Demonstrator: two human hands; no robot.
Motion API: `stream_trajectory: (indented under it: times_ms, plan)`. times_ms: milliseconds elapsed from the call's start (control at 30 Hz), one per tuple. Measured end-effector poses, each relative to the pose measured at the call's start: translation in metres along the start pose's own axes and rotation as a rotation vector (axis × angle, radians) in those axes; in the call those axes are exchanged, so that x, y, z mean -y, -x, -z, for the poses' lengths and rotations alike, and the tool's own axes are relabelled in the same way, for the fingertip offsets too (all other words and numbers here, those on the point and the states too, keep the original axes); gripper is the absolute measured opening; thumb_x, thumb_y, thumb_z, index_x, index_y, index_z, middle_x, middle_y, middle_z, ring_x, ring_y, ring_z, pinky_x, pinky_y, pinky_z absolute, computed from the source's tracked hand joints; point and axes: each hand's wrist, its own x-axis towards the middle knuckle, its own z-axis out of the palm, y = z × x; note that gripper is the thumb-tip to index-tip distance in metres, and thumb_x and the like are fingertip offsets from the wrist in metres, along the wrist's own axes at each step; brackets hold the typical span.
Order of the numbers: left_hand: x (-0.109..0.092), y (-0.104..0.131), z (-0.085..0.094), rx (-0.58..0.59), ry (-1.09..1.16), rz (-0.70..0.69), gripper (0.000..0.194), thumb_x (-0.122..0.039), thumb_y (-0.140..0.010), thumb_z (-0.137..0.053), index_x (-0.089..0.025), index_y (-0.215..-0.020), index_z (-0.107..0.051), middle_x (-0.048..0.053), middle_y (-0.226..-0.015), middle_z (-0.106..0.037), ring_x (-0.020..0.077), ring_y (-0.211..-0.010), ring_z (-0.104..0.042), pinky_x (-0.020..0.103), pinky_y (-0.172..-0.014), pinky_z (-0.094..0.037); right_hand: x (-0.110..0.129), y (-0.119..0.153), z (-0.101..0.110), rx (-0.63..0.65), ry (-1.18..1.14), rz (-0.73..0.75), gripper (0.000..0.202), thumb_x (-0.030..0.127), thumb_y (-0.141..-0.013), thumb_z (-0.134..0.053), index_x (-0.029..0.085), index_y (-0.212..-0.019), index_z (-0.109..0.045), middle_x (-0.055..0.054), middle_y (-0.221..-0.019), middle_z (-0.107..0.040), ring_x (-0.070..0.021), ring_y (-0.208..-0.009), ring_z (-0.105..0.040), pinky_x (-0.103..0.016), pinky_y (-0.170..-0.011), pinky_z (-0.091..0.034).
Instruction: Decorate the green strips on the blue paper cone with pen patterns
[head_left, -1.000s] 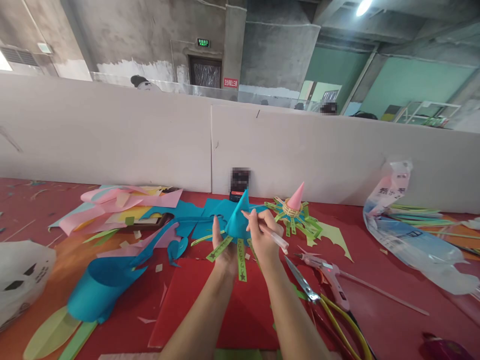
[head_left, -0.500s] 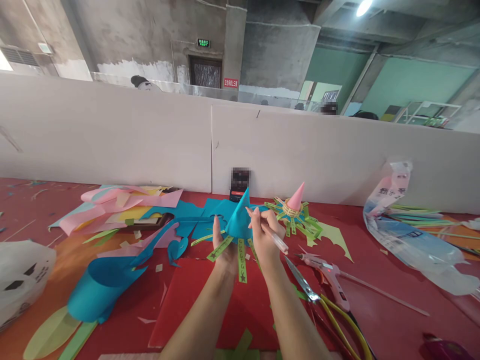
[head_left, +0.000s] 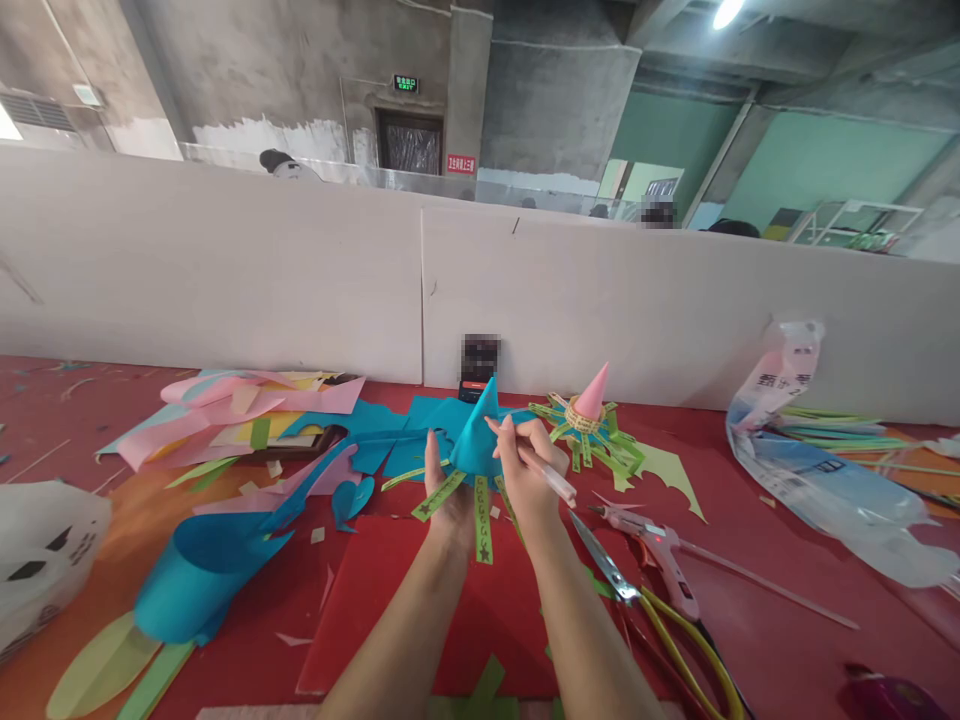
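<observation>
A blue paper cone (head_left: 475, 442) with green patterned strips (head_left: 484, 525) hanging from its base stands upright over my left hand (head_left: 450, 510). That hand supports it from below, thumb raised at the left side; most of its fingers are hidden behind the cone and strips. In my right hand (head_left: 531, 468) is a slim pen (head_left: 553, 477), pinched with its tip at the cone's right face. Whether the tip touches the paper I cannot tell. Just behind to the right sits a pink cone (head_left: 593, 395) with a woven-looking band and similar green strips.
Open scissors (head_left: 634, 592) and a pink glue gun (head_left: 660, 555) lie right of my forearm. A blue paper cylinder (head_left: 191, 575) and paper scraps (head_left: 262, 415) are at left. A plastic bag (head_left: 832, 480) lies at right. A white partition (head_left: 225, 270) closes off the back.
The pen tip and my right fingers have shifted slightly left along the blue cone. My left hand keeps its hold almost unmoved.
</observation>
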Motion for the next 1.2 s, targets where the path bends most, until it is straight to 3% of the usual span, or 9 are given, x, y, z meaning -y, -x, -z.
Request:
stream_trajectory:
  times_ms: [367,533,1067,1200]
  plan:
    - [0.000,0.000,0.001,-0.012,0.013,0.004,0.061,-0.056,-0.084,-0.038,-0.015,-0.129,-0.049,0.010,-0.116,-0.064,0.0293,-0.111,-0.056,0.044,-0.099,-0.040,0.003,0.000,0.002,0.025,-0.023,0.006,0.032,0.026,-0.086,-0.052,0.021,-0.057,-0.040,0.002,-0.046,-0.056,-0.0121,-0.043,-0.058,-0.021,-0.044,-0.044]
    - [-0.001,0.001,0.000,-0.011,0.045,0.015,0.061,-0.055,-0.084,-0.039,-0.014,-0.127,-0.051,0.010,-0.116,-0.064,0.0299,-0.113,-0.055,0.044,-0.100,-0.039,0.004,0.000,0.001,-0.006,-0.116,-0.057,0.033,0.027,-0.088,-0.050,0.022,-0.056,-0.039,0.004,-0.042,-0.051,-0.0127,-0.043,-0.058,-0.023,-0.046,-0.047]
    - [-0.006,0.004,-0.007,-0.134,0.020,-0.074,0.055,-0.052,-0.084,-0.044,-0.015,-0.122,-0.055,0.008,-0.108,-0.068,0.0270,-0.104,-0.061,0.039,-0.095,-0.043,0.008,0.004,-0.006,0.071,-0.156,-0.063,0.031,0.031,-0.088,-0.051,0.021,-0.060,-0.042,0.003,-0.047,-0.055,-0.0108,-0.042,-0.056,-0.023,-0.048,-0.049]
    - [-0.007,0.003,-0.007,-0.155,0.020,-0.066,0.051,-0.051,-0.084,-0.044,-0.016,-0.118,-0.058,0.008,-0.107,-0.068,0.0272,-0.104,-0.061,0.039,-0.095,-0.044,0.008,0.004,-0.007,0.106,-0.198,-0.068,0.034,0.030,-0.088,-0.050,0.022,-0.057,-0.039,0.004,-0.044,-0.050,-0.0132,-0.048,-0.061,-0.024,-0.051,-0.052]
